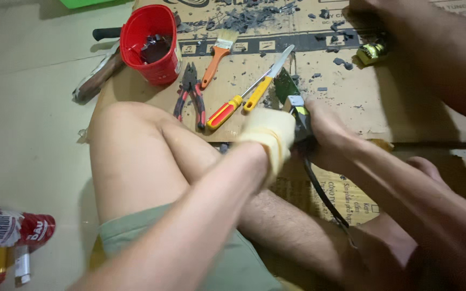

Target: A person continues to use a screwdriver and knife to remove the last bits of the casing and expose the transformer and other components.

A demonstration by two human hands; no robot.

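My left hand [268, 137], in a pale yellow glove, grips a black power adapter [301, 125] from the left. My bare right hand [326, 128] holds the same adapter from the right. A green circuit board [286, 87] and a small metal part [295, 102] stick out of its far end. A black cable [323, 195] runs from the adapter down across my leg. Both hands work over the near edge of a cardboard sheet [384, 108] on the floor.
On the cardboard lie a yellow-handled knife [268, 81], a red and yellow screwdriver [232, 105], pliers [190, 98], a paintbrush [220, 53] and grey debris [244, 19]. A red cup [152, 44] stands far left. Another person's limb [438, 54] reaches near a yellow coil [373, 52]. A red can [12, 227] lies bottom left.
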